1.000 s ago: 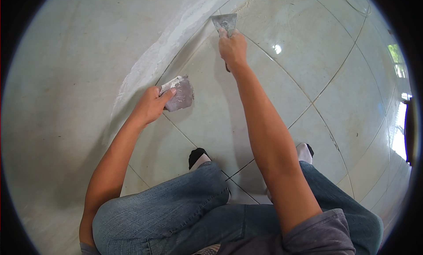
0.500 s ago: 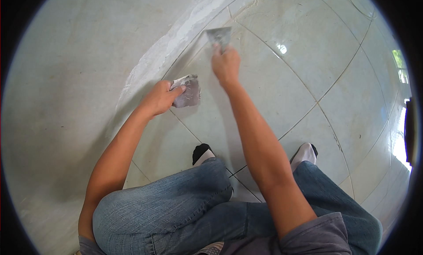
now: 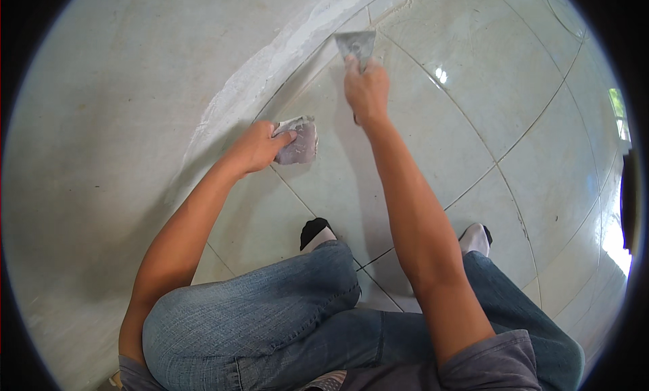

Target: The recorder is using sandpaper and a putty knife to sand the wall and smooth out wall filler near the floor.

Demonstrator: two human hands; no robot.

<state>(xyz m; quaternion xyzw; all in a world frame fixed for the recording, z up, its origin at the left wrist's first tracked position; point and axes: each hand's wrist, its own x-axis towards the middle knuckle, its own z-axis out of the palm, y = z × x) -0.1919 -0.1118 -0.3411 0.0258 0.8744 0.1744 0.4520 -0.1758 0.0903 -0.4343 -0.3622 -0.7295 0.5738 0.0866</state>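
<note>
My right hand (image 3: 367, 90) grips a putty knife (image 3: 356, 45) with a wide grey metal blade. Its blade points away from me, close to the line where the wall meets the tiles; I cannot tell whether it touches anything. Nearer to me, my left hand (image 3: 258, 148) pinches a flat, squarish, purplish-grey plate (image 3: 301, 144), thumb on top. Whitish paste is smeared over the plate and lies thickest along its far edge. Beyond both hands, a rough band of white filler (image 3: 267, 60) runs along the foot of the wall.
A plain grey wall (image 3: 115, 107) rises on the left. Glossy pale floor tiles (image 3: 433, 141) with dark joints spread to the right, bearing small crumbs. My socked feet (image 3: 316, 234) rest on them below my hands. A dark object (image 3: 629, 202) stands at the right rim.
The whole scene has shifted slightly right in the picture. My right hand and the putty knife sit a little farther away and to the right. Both hands keep their holds.
</note>
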